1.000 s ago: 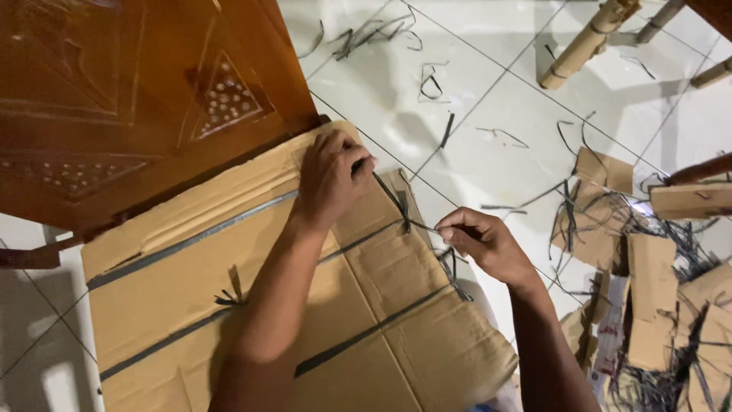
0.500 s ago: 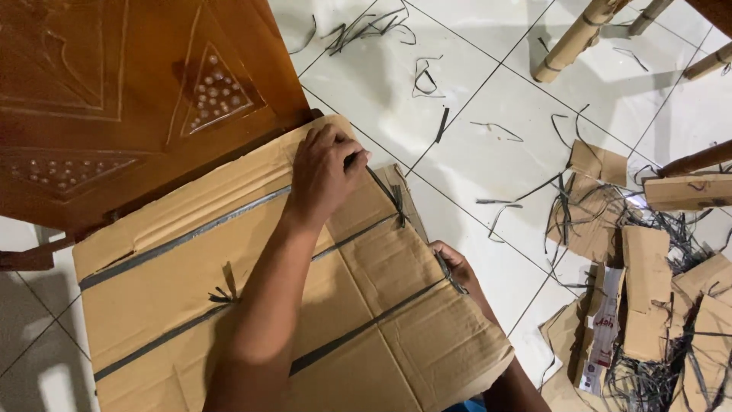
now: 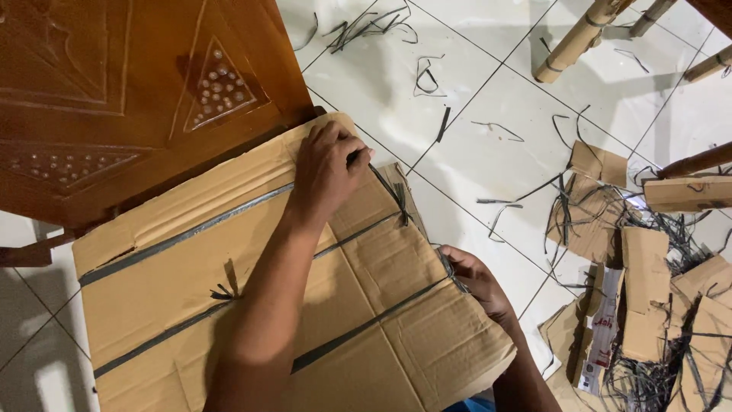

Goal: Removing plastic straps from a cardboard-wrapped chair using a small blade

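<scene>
A flattened brown cardboard sheet (image 3: 198,305) lies on the white tiled floor, crossed by dark plastic straps (image 3: 183,238). My left hand (image 3: 329,166) presses down on its far edge, fingers curled over the cardboard's rim where a strap crosses. Lower right, my right hand (image 3: 469,281) sits at the sheet's right edge, fingers closed on a dark strap end that runs along the cardboard. The right forearm leaves the frame at the bottom.
A carved wooden panel (image 3: 114,99) stands at the upper left, touching the cardboard's far side. Cardboard scraps (image 3: 648,290) and tangled black strap pieces (image 3: 663,374) pile up at right. Loose strap bits (image 3: 427,76) and bamboo poles (image 3: 572,38) lie on the tiles.
My right hand has dropped from above the cardboard's right part down to its right edge. The view has shifted slightly. My left hand stays pressed on the far edge.
</scene>
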